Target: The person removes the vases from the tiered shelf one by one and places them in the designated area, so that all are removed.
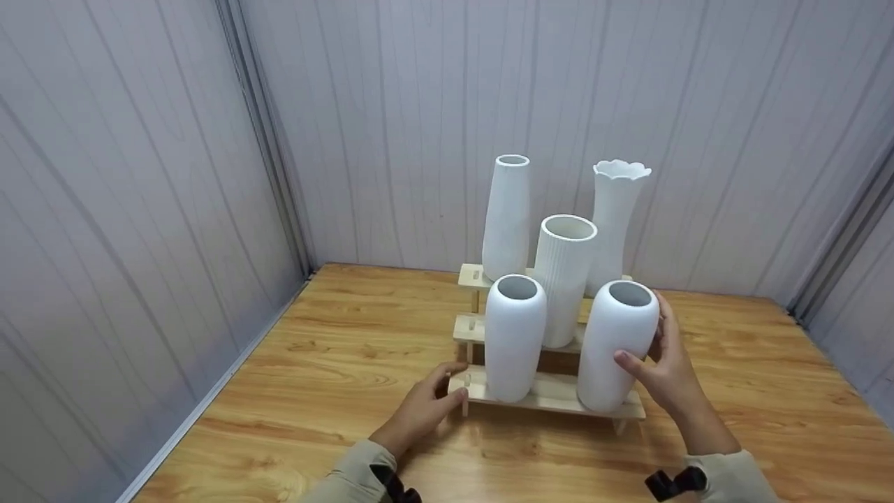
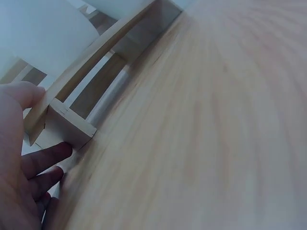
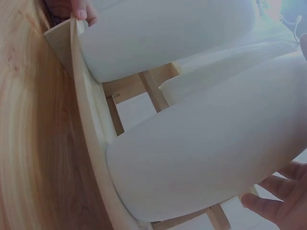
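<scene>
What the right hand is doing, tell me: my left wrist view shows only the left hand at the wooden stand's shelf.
Observer: The right hand is curved round the smooth white vase at the right of the bottom shelf.
Operator: Now describe the vase at the right of the top shelf.
Observer: That scalloped vase flares toward its rim.
Operator: Middle shelf next.
Observer: A ribbed white vase stands upright there.
</scene>
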`<state>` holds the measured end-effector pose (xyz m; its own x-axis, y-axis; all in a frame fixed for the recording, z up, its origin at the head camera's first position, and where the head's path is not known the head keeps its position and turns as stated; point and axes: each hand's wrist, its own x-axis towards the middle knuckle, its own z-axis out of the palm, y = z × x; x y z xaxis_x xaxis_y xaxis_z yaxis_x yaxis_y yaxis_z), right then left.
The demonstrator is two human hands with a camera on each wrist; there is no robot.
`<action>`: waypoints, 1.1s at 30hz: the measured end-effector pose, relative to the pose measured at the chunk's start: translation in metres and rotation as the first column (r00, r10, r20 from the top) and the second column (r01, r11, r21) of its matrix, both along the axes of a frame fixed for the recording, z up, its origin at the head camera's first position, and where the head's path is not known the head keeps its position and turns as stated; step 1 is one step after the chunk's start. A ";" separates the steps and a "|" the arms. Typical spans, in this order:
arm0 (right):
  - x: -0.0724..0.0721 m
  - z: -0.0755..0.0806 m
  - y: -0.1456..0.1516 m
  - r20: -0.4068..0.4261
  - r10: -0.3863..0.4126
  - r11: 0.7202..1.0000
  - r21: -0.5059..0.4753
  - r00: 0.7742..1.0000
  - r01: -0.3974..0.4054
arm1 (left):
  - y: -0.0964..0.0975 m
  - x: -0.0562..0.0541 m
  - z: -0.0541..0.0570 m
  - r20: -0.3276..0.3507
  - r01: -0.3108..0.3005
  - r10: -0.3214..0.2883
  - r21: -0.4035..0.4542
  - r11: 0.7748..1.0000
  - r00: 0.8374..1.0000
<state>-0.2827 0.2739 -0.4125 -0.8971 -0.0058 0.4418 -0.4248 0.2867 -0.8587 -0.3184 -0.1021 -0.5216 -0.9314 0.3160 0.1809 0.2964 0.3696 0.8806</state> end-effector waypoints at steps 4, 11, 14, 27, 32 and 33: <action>0.000 -0.002 -0.002 -0.011 -0.011 1.000 0.000 1.000 0.011 | 0.005 0.000 0.000 -0.024 -0.009 0.009 0.020 1.000 1.000; 0.002 -0.004 -0.001 0.041 -0.023 0.998 0.064 0.999 0.021 | 0.011 0.000 -0.001 -0.100 -0.053 0.047 -0.063 0.997 0.994; 0.003 -0.005 0.000 0.057 -0.034 0.995 0.096 0.998 0.028 | 0.012 0.000 -0.002 -0.123 -0.064 0.051 -0.100 0.993 0.991; 0.003 -0.004 -0.004 0.107 -0.008 0.998 0.059 0.994 0.002 | 0.009 0.001 -0.001 -0.117 -0.060 0.046 -0.125 0.990 0.992; 0.005 0.004 -0.001 0.149 -0.022 0.994 0.108 0.989 0.006 | 0.010 0.000 -0.001 -0.124 -0.063 0.047 -0.127 0.990 0.991; 0.005 0.006 0.000 0.158 -0.025 0.992 0.123 0.987 0.005 | 0.010 0.000 -0.001 -0.124 -0.062 0.046 -0.127 0.990 0.991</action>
<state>-0.2775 0.2740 -0.4063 -0.9563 -0.0366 0.2902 -0.2803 0.3983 -0.8734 -0.3186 -0.0921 -0.5222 -0.9217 0.2939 0.2531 0.3736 0.4975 0.7829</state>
